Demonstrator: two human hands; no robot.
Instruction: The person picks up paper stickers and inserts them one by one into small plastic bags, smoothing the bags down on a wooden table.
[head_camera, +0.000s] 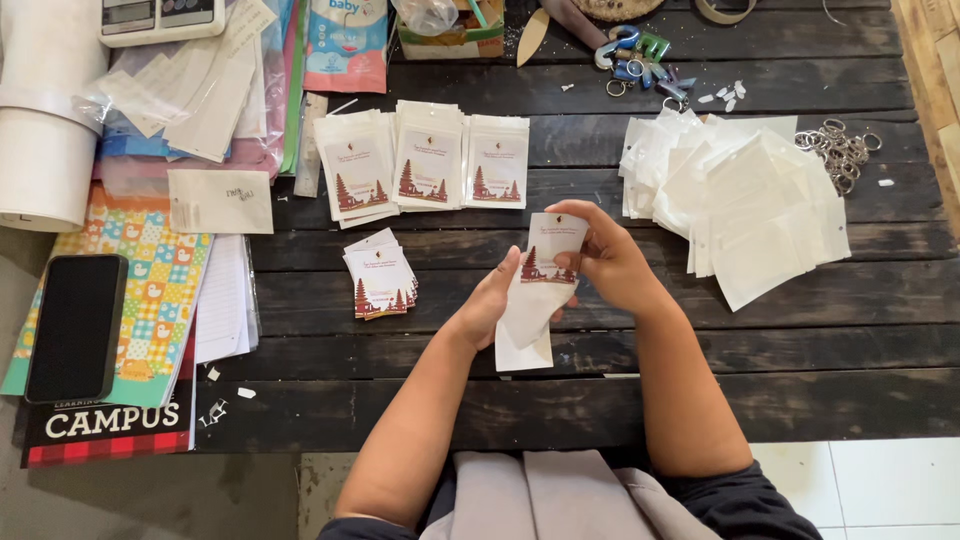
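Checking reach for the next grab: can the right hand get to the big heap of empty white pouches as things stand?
Probably yes. The heap of white pouches lies just beside the right hand, bare table between, but that hand pinches a printed card with the left hand.

Single head-mounted camera, looking steeply down from close above the dark plank bench, the wearer's forearms entering from the bottom edge.

Dark, nearly black plank wooden counter. White paper cards with red tree-and-temple print, small stack near centre. Plain translucent white pouches, heap at right. Pastel checked duck-pattern notebook, left. Black glossy phone, far left.
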